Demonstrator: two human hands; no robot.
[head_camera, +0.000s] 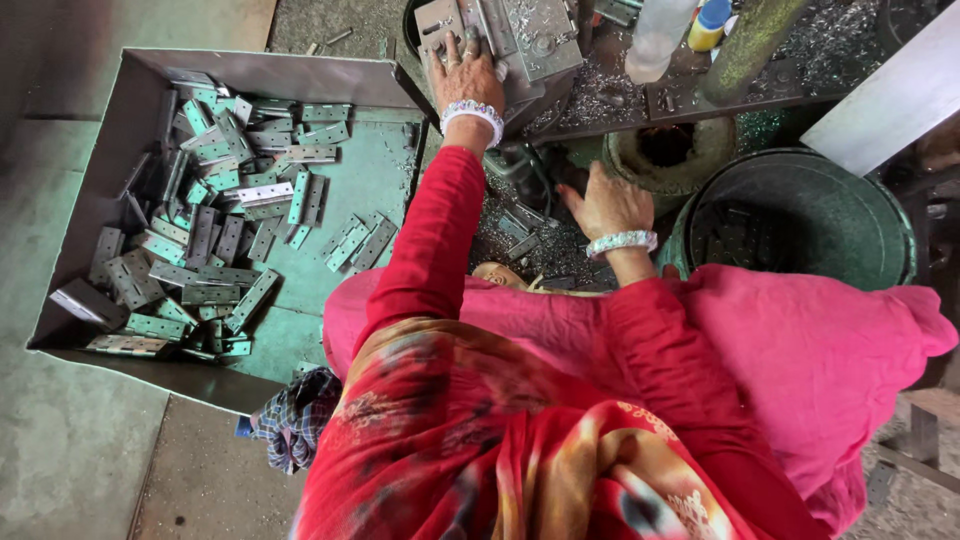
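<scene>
From the head camera I look straight down at two arms in red sleeves, each wrist with a pale beaded bangle. The left hand (465, 75) reaches forward and lies flat, fingers spread, on a grey metal press block (510, 40) at the top of the view; its grip rests on the block's surface and closes on nothing. The right hand (610, 200) hangs lower and nearer the body, fingers loosely curled downward over a heap of small metal hinge pieces (520, 240) and shavings just to its left; I cannot tell whether its grip pinches a piece. Well apart to the left, a large open metal tray (375, 175) holds a loose pile of flat hinge plates (210, 220), mostly against its far-left side, with a few lying alone near the middle. To the right of the right hand sits a round dark green bucket (850, 215). Pink cloth covers the lap below both hands.
</scene>
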